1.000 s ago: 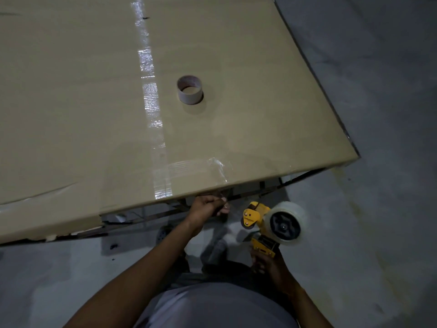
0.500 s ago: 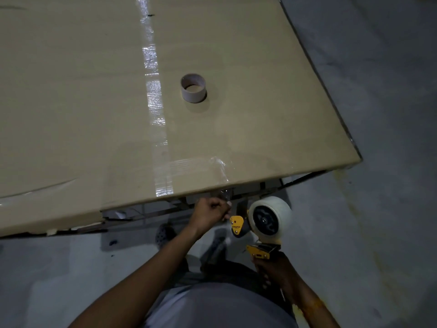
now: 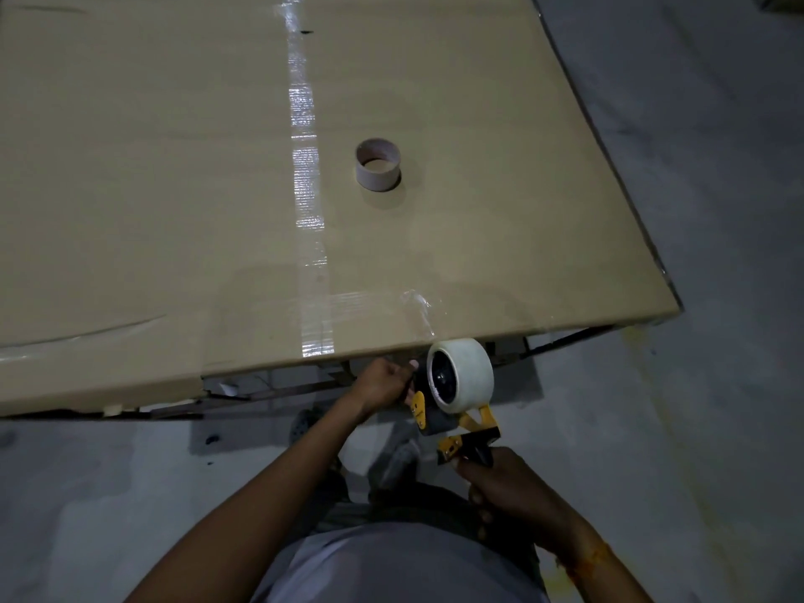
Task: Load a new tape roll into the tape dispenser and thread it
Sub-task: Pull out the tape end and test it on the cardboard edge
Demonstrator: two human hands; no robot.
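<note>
A yellow and black tape dispenser [image 3: 457, 422] carries a full whitish tape roll [image 3: 467, 372] on its hub, just below the near edge of the cardboard sheet [image 3: 174, 189]. My right hand [image 3: 509, 493] grips the dispenser's handle from below. My left hand [image 3: 385, 383] is curled at the dispenser's front end, left of the roll, with its fingertips pinched together; the tape end itself is too small to make out. An empty cardboard tape core [image 3: 377, 164] stands on the sheet further away.
The cardboard sheet has a shiny strip of clear tape [image 3: 304, 202] running down its middle and a crumpled tape patch [image 3: 417, 304] near its front edge. Grey concrete floor [image 3: 696, 211] lies to the right and below. My feet and torso fill the bottom centre.
The dispenser has swung so the roll sits higher, against the cardboard's edge, with the handle now pointing down. My left hand has stayed at its front end.
</note>
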